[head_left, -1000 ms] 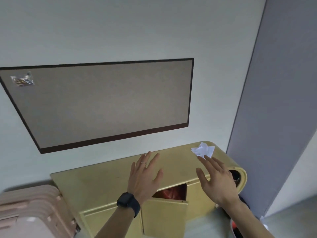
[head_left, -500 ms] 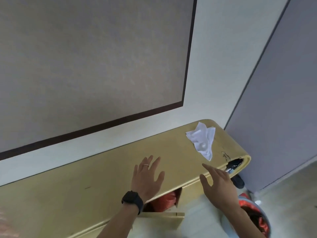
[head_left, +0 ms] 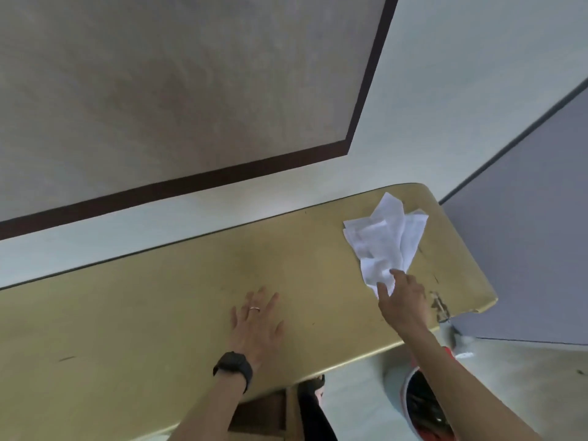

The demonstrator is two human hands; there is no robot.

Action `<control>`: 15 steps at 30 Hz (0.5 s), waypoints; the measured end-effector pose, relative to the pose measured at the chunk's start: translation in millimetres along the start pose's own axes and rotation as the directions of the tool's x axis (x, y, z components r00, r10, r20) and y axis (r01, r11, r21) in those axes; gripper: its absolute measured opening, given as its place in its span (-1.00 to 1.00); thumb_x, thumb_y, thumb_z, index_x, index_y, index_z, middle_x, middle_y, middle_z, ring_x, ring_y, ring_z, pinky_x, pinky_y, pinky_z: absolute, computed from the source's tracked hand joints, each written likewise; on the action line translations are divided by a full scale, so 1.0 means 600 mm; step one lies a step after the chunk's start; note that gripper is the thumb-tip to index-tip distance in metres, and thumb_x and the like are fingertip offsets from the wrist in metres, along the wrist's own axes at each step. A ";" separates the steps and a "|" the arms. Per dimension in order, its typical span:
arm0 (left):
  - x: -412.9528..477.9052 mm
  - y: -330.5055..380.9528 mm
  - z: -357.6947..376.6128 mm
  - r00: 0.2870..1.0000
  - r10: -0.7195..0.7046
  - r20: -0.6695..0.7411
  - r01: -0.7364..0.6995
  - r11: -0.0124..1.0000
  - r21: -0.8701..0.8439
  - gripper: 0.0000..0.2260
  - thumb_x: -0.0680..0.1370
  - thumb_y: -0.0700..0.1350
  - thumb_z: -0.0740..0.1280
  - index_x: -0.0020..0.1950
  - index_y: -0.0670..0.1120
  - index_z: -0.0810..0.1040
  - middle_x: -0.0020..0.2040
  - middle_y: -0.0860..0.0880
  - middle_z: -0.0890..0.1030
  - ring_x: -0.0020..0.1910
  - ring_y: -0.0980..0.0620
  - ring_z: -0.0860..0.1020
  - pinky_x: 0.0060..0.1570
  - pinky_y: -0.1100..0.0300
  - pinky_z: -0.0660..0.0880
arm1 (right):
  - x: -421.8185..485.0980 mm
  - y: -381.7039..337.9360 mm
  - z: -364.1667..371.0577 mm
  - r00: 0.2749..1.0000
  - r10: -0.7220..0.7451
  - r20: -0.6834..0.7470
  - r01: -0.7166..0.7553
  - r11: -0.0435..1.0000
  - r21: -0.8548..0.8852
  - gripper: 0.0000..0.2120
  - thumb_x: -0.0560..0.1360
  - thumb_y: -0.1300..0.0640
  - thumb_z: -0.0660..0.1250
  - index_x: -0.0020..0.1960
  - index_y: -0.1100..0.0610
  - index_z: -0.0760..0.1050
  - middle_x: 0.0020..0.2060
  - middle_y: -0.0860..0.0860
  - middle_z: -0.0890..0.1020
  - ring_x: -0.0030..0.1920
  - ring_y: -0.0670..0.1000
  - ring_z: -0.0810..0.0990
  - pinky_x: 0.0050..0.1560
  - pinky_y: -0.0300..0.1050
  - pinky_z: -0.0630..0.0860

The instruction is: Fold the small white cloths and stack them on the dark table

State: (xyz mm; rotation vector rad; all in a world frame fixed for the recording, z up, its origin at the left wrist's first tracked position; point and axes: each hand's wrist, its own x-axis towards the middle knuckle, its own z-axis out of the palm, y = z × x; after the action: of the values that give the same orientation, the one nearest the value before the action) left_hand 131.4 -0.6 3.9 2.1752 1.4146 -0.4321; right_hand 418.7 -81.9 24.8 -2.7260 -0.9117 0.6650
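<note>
Bin (head_left: 410, 381): red-rimmed, on the floor below the near edge of the surface, under the right forearm; contents too dark to identify.
Watch (head_left: 234, 367): black, on the left wrist, at the near edge of the surface.
Left hand (head_left: 256, 326): palm down over the middle of the surface, grip spread, fingers straight and slightly apart, holding nothing. A ring (head_left: 254, 309) sits on one finger.
Right hand (head_left: 404, 300): reaches over the right part of the surface. Thumb and forefinger lie at the near corner of the white cloth (head_left: 385, 240), touching it. Whether the grip pinches that corner cannot be told.
Surface (head_left: 159, 313): olive-gold top with a rounded right end. Its right edge is chipped, just beside the right hand.
White cloth, position: crumpled and unfolded, lying near the far right end of the surface, well apart from the left hand. Several layers overlap loosely; how many pieces make up the heap cannot be told.
Wall panel (head_left: 159, 90): beige, dark-framed, on the pale wall behind the surface.
Partition (head_left: 525, 249): grey, standing at the right end of the surface.
</note>
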 end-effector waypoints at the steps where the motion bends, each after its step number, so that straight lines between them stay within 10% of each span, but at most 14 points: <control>1: 0.014 -0.005 0.014 1.000 -0.001 0.017 0.001 1.000 0.011 -0.40 0.63 0.23 0.05 0.60 0.22 -0.15 0.62 0.06 -0.20 0.60 -0.06 -0.18 0.52 -0.18 -0.21 | 0.022 0.003 0.009 1.000 0.021 0.002 -0.021 1.000 -0.012 -0.60 0.57 -0.04 0.26 0.37 0.06 0.39 0.25 0.14 0.51 0.22 0.22 0.44 0.10 0.10 0.47; 8: 0.041 -0.027 0.071 0.997 -0.018 0.073 0.017 1.000 0.021 -0.40 0.63 0.29 -0.08 0.50 0.28 -0.43 0.46 0.16 -0.55 0.49 0.01 -0.46 0.41 -0.19 -0.46 | 0.077 0.021 0.051 0.997 0.068 -0.034 -0.070 0.995 -0.070 -0.72 0.58 -0.10 0.21 0.22 -0.01 0.48 0.16 0.04 0.52 0.11 0.19 0.47 0.00 0.06 0.46; 15: 0.037 -0.024 0.014 0.982 0.021 0.188 -0.018 1.000 -0.019 -0.34 0.63 0.20 0.09 0.57 0.25 -0.29 0.60 0.04 -0.32 0.58 -0.04 -0.29 0.51 -0.26 -0.21 | 0.051 -0.008 -0.001 0.986 0.006 -0.169 0.003 0.999 0.052 -0.80 0.63 0.02 0.11 0.00 0.04 0.48 -0.11 0.11 0.58 -0.08 0.25 0.54 -0.11 0.15 0.55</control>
State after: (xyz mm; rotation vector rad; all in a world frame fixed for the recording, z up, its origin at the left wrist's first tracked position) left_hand 127.6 15.9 -18.1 2.0720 1.2881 -0.5995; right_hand 438.1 -59.9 15.7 -2.6877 -0.8410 0.4427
